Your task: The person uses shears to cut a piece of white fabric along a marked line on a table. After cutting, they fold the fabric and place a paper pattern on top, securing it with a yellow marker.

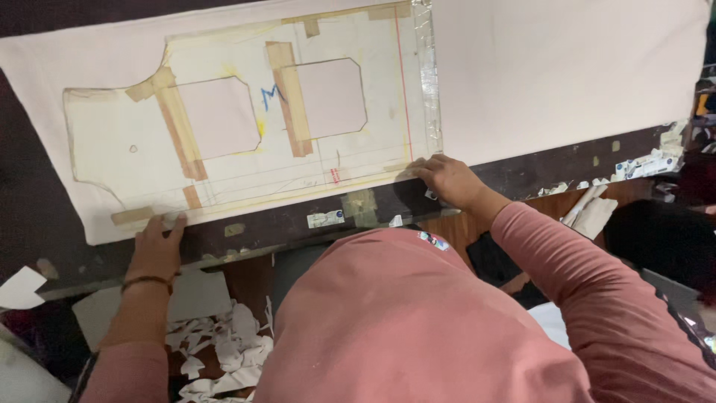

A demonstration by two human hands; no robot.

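A cream paper pattern, patched with tan tape and cut with two pocket-shaped openings, lies flat on pale pink fabric spread over a dark worktable. My left hand rests on the table's near edge with its fingertips touching the pattern's lower left corner. My right hand presses flat on the pattern's lower right corner, beside a strip of clear tape running up its right edge. Neither hand grips anything.
White paper scraps lie heaped on the floor below the table at the left. More scraps and small tags litter the table's right edge. A rolled white piece sits under it. My pink-sleeved torso fills the foreground.
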